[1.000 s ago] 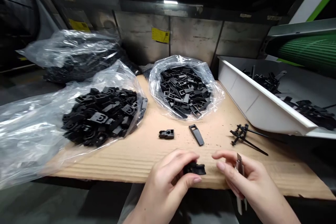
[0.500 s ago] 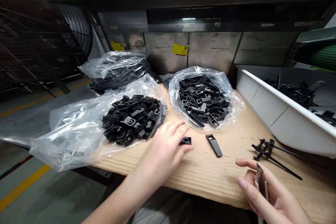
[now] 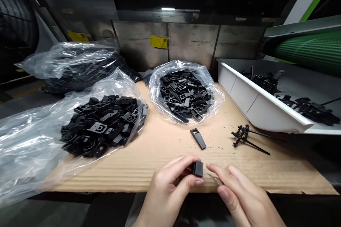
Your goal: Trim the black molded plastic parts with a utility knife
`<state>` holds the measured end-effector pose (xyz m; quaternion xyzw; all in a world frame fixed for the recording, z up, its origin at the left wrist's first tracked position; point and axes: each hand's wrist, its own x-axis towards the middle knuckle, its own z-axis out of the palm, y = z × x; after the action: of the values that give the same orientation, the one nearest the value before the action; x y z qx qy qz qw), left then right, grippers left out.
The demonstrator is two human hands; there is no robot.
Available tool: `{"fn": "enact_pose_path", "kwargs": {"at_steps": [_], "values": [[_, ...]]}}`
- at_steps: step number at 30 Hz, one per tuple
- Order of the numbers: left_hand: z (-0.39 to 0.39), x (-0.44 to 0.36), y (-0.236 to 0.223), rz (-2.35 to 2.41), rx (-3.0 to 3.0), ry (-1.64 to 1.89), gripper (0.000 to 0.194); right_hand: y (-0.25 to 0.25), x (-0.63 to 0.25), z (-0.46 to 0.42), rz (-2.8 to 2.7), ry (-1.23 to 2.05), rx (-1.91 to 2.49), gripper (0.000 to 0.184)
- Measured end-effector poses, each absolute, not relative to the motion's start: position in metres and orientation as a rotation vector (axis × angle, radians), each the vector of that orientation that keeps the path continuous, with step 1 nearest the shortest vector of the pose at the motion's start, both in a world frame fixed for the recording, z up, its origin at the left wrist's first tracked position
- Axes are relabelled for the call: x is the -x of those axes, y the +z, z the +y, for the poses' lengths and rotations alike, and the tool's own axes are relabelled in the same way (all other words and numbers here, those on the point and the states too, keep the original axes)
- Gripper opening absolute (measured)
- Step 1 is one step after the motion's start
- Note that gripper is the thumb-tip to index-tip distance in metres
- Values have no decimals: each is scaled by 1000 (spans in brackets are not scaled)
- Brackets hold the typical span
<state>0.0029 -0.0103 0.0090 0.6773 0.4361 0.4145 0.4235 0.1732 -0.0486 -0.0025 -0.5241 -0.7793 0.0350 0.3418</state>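
Firstly, left hand (image 3: 169, 188): pinches a matte black plastic part (image 3: 198, 169) between thumb and fingers, over the cardboard's near edge.
Right hand (image 3: 239, 198): curled around a small metal blade (image 3: 215, 180) (tip just beside the part).
Around: ribbed cardboard (image 3: 160, 145), crinkly clear bags (image 3: 185, 67) of black parts.

I make out a matt black plastic part (image 3: 197, 169) at lower centre, glossy clear polythene bags (image 3: 32, 138) at left, rough corrugated cardboard (image 3: 106, 181) along the bottom, and scuffed metal panels (image 3: 193, 42) up top.
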Motion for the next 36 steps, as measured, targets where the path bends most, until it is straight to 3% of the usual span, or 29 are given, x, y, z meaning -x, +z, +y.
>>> {"fn": "enact_pose_path", "kwargs": {"at_steps": [13,19,27,36], "values": [[-5,0,4,1026,-1822,1059,15,-7,-163,-46,-2004,207,1362,21],[-7,3,5,993,-1784,970,8,-15,-184,-37,-1875,-170,1534,22],[-8,3,3,983,-1846,1055,25,2,-177,-47,-1848,300,1331,14],[-7,5,-1,942,-1924,1110,27,-6,-160,-37,-1860,311,1293,18]]}}
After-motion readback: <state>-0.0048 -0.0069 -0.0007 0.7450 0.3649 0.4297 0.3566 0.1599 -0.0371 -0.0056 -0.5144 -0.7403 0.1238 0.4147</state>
